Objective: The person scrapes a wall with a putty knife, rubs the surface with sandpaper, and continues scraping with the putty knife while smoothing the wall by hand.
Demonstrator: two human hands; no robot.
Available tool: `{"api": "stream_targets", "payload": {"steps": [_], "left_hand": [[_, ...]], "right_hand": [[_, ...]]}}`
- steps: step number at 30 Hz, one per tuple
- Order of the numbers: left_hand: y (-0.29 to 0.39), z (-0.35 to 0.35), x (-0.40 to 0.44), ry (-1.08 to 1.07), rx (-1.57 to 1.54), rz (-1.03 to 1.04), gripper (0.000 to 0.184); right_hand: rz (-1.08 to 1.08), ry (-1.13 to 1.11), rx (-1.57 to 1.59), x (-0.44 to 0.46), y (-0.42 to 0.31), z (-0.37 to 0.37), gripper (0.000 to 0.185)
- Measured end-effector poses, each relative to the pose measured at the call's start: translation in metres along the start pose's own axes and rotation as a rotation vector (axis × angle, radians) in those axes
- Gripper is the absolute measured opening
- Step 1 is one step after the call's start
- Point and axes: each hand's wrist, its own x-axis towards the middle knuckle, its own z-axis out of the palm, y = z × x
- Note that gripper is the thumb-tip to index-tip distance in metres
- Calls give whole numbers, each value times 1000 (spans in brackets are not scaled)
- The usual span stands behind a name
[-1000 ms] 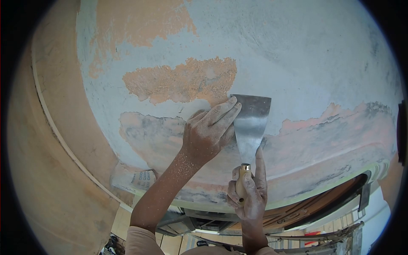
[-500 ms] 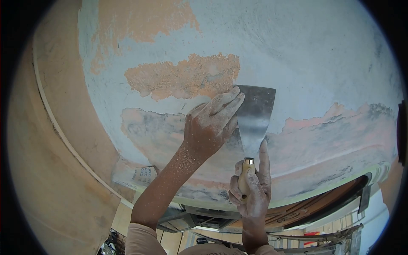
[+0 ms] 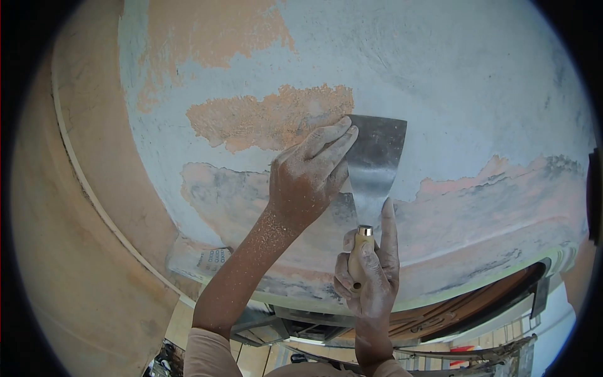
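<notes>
My right hand point(image 3: 374, 273) is closed around the pale handle of a wide putty knife point(image 3: 375, 151), its index finger stretched up along the neck. The metal blade lies against the wall point(image 3: 440, 81), its broad edge pointing up, beside a rough patch of bare plaster point(image 3: 270, 116). My left hand point(image 3: 311, 169) has its index and middle fingers stretched out, their tips pressing on the blade's upper left corner. The left thumb is hidden. White dust coats both hands and the left forearm.
A printed piece of paper point(image 3: 213, 259) sits on the ledge at lower left. Below the wall runs a curved pale ledge with dark wooden panelling point(image 3: 465, 301) under it. A raised strip point(image 3: 75, 160) crosses the left wall. Metal railings point(image 3: 477, 353) show at the bottom right.
The putty knife and both hands have slid a little up the wall. The left fingertips stay on the blade's corner, and the right hand keeps its hold on the handle.
</notes>
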Motion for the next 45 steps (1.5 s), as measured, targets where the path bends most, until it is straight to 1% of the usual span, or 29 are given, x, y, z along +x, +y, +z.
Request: {"api": "stream_targets", "payload": {"steps": [2, 5, 8, 11, 14, 17, 20, 23, 26, 29, 32, 35, 38, 40, 42, 44, 45], "left_hand": [[6, 2, -12, -59, -5, -4, 39], [2, 0, 0, -11, -12, -7, 38], [3, -2, 5, -17, -9, -37, 36], [5, 2, -8, -49, -23, -5, 36], [-1, 2, 7, 33, -29, -7, 35], [7, 1, 2, -11, -36, -34, 35], [6, -2, 4, -32, -55, -53, 36], [4, -3, 14, 15, -19, -43, 35], [11, -1, -4, -55, -58, -66, 34], [14, -13, -14, -102, -137, 2, 39], [-12, -25, -22, -94, 47, 143, 53], [-21, -23, 17, 65, 260, 16, 69], [-22, -8, 22, -139, 534, 13, 78], [-6, -4, -4, -383, 419, 123, 82], [12, -3, -39, -676, 206, 259, 74], [27, -1, -77, -736, -47, 263, 55], [29, 1, -95, -811, -122, 256, 50]], "right_hand": [[-8, 9, 1, -12, 4, -11, 66], [-13, 9, -27, 0, 3, -4, 67], [-7, 10, -38, 0, 1, 0, 66], [-44, -8, -26, -6, 8, -11, 66], [-27, 4, -18, 5, 2, 1, 65], [-39, -19, 29, -2, 6, -10, 68], [-50, -28, 15, 2, 6, -10, 69], [-13, 18, -70, 7, -1, 5, 65], [-13, -28, -18, -3, 4, -12, 66], [17, 2, -32, -8, -1, -19, 67], [-79, -10, -115, -19, 1, -44, 73], [-111, -13, -167, -36, -4, -78, 69], [-117, 108, -216, -48, -6, -98, 69], [-135, 133, -286, -56, -7, -114, 69], [-150, 164, -332, -62, -5, -130, 71], [-145, 196, -366, -69, -1, -146, 77], [-150, 189, -370, -71, -1, -146, 73]]}}
